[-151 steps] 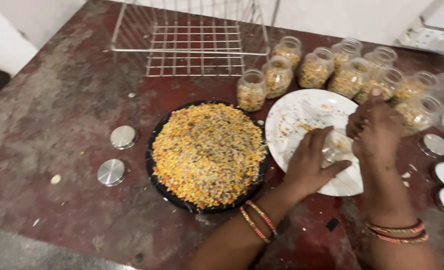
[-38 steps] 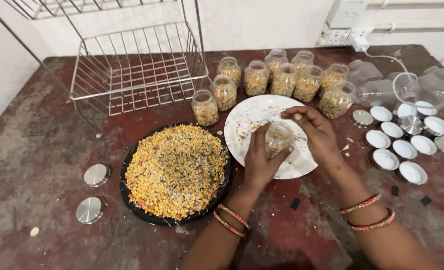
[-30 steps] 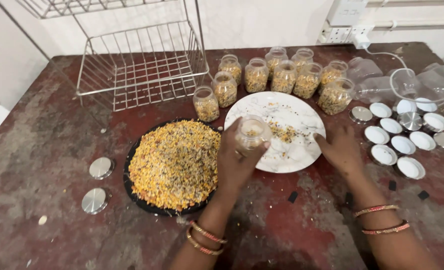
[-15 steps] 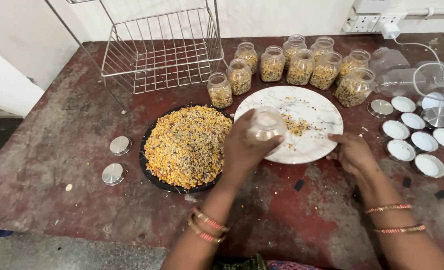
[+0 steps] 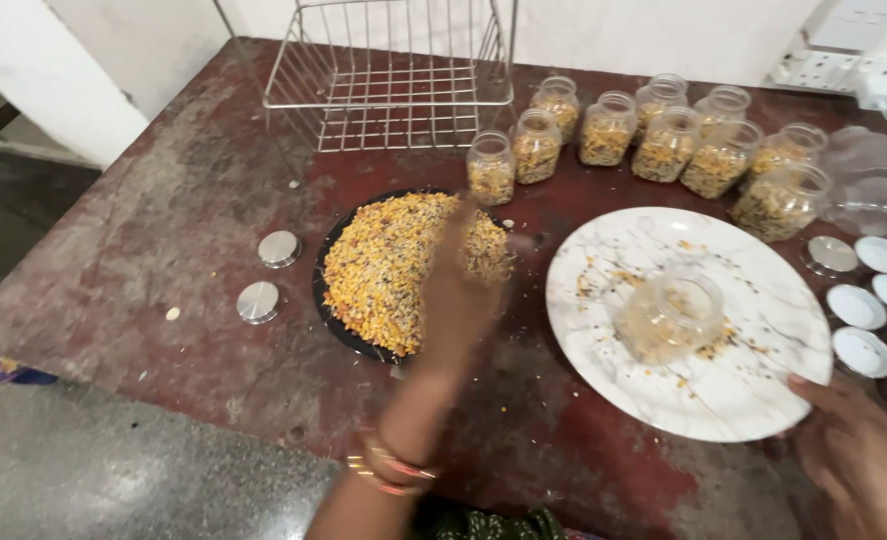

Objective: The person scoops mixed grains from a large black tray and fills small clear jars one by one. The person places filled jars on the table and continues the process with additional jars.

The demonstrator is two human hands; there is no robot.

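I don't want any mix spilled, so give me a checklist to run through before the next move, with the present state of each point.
1. Small jar on the white marble plate: ok, it stands there with a little mix inside.
2. Jar free of both hands: ok, neither touches it.
3. Left hand over the black plate of mix: ok, though blurred, so whether it holds any mix: cannot tell.
4. Right hand at the white plate's near rim: ok; gripping or only touching: cannot tell.
5. White plate free of spill: not ok, grains lie scattered on it.
6. Filled jars lidded: not ok, all stand open.
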